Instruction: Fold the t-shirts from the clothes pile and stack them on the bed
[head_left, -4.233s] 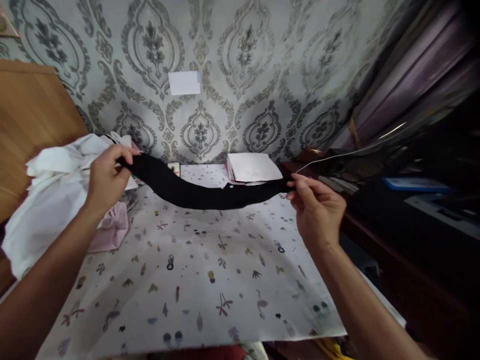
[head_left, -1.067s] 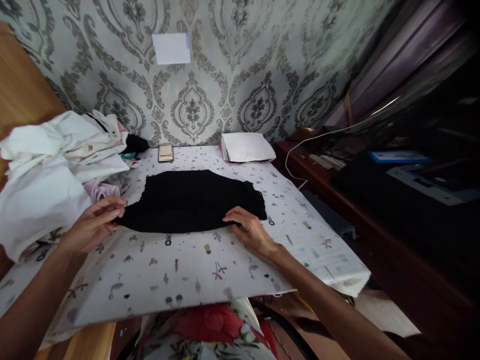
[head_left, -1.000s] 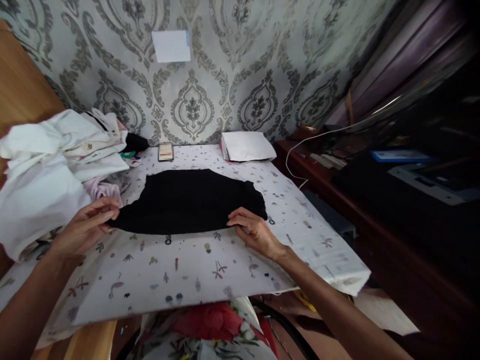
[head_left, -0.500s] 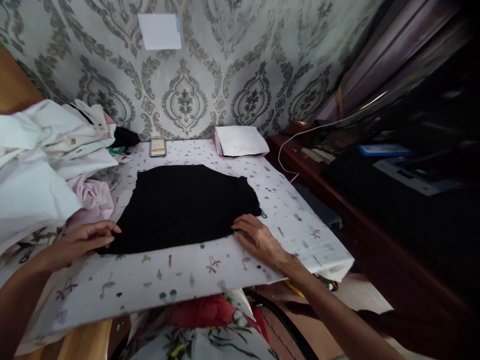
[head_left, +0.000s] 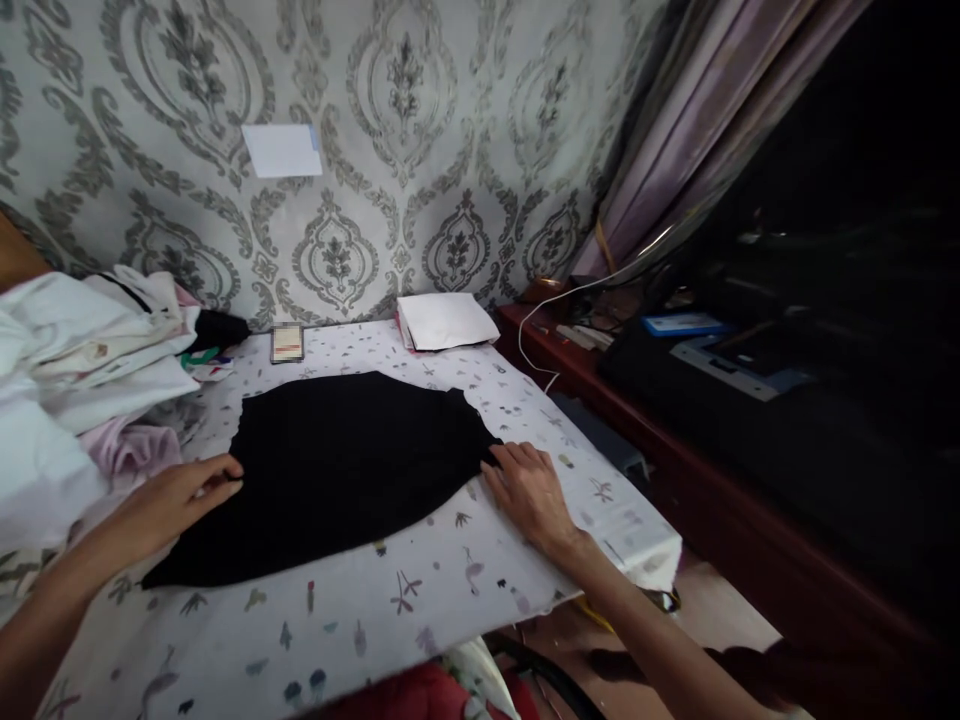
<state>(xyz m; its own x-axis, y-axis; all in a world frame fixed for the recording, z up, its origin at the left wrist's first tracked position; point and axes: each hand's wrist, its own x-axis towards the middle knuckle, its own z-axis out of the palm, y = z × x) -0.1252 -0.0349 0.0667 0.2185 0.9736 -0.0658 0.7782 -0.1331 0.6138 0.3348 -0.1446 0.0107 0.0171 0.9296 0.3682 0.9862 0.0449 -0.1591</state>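
A black cloth [head_left: 337, 470] lies spread nearly flat on the table's printed white cover [head_left: 352, 620]. Its upper right edge is uneven, and its lower left corner reaches toward the table's front. My left hand [head_left: 184, 500] is closed at the cloth's left edge, thumb and forefinger pinching it. At the right corner, my right hand [head_left: 529, 490] has its fingertips closed on the cloth, with the back of the hand facing up.
White and pink clothes [head_left: 90, 370] are heaped on the left. A small framed card [head_left: 287, 344] and a folded white packet [head_left: 448, 320] lie by the patterned wall. To the right stands a dark red desk [head_left: 705, 500], with a white cable [head_left: 525, 340] hanging over its edge.
My right hand has moved from the cloth's lower edge to its right corner. My left hand now pinches higher up the left edge. The view has tilted up and turned right.
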